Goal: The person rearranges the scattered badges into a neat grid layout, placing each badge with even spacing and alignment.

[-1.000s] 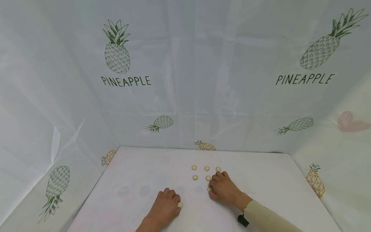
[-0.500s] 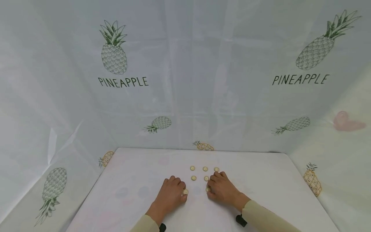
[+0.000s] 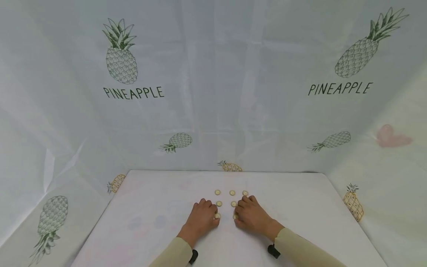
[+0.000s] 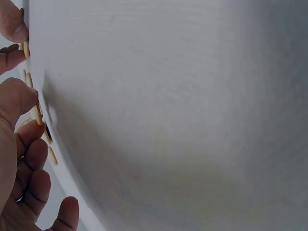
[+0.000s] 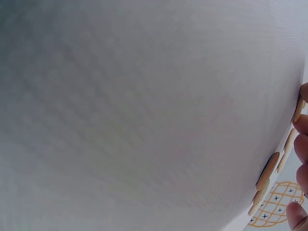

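Note:
In the head view, my left hand [image 3: 201, 218] pinches a pale round wooden button [image 3: 217, 216] between thumb and finger, low over the white table. Across a small gap, my right hand [image 3: 252, 217] pinches a second button [image 3: 235, 216]. The left wrist view shows the left hand's button [image 4: 38, 109] edge-on between thumb and fingertip. In the right wrist view, the right hand's button [image 5: 299, 109] sits between the fingertips at the right edge. Beyond the hands lie several more buttons, among them a near-row button [image 3: 218, 203] and a far-row button [image 3: 232, 193].
The white-covered table [image 3: 160, 200] ends at a sheet [image 3: 213, 111] printed with pineapples, which hangs behind it and at both sides. A dark wrist device [image 3: 273, 251] is below my right wrist, another dark device [image 3: 193, 256] below my left.
My left hand has moved forward and right with its button, up to the right hand and the rows. The right hand stays by its button. The head view has shifted slightly.

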Tool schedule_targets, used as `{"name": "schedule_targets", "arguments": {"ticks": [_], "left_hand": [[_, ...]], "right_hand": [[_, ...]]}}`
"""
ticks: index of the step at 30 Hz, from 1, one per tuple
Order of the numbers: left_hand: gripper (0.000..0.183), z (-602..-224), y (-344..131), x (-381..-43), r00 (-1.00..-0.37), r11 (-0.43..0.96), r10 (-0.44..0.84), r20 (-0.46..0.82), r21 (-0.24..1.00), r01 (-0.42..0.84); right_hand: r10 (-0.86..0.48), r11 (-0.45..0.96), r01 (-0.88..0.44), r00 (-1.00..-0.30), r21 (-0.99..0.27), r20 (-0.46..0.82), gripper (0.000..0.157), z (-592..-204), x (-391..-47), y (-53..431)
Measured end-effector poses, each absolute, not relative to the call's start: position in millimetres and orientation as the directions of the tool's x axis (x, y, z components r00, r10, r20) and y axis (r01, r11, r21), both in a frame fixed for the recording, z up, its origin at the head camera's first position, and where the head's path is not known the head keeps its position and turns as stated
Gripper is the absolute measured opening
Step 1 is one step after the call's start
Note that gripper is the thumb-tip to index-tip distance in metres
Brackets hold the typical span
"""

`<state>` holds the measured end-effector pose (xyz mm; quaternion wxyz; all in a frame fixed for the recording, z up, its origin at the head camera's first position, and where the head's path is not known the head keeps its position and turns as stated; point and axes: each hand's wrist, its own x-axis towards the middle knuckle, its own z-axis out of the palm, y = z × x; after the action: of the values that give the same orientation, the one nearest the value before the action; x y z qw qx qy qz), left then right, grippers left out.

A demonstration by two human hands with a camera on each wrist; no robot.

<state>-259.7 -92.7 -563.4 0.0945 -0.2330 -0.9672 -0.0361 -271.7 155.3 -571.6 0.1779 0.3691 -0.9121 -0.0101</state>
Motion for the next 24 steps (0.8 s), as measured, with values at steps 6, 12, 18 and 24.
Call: {"name": "schedule_targets", "arguments": {"ticks": [6,12,18,24], "left_hand": [[0.025,-565.9,-91.6,-259.5,-0.887,0.892,0.440,0.139,0.051,0.450],[0.028,-563.0,-91.4,-258.0,-0.901,0.902,0.419,0.111,0.066,0.427],[0.027,-562.5,-92.1,-256.7,-0.905,0.904,0.411,0.108,0.082,0.420],[0.027,-562.7,-91.3,-255.8,-0.903,0.901,0.413,0.120,0.089,0.424]], "right_hand": [[-0.677,0.726,-0.671,-0.663,0.147,0.320,0.020,-571.6,-269.7,153.0],[-0.681,0.720,-0.679,-0.651,0.144,0.335,0.019,-569.3,-267.4,151.0],[-0.683,0.719,-0.679,-0.649,0.151,0.336,0.019,-568.8,-266.8,150.9],[-0.677,0.726,-0.673,-0.661,0.144,0.324,0.019,-570.9,-267.6,151.5]]}}
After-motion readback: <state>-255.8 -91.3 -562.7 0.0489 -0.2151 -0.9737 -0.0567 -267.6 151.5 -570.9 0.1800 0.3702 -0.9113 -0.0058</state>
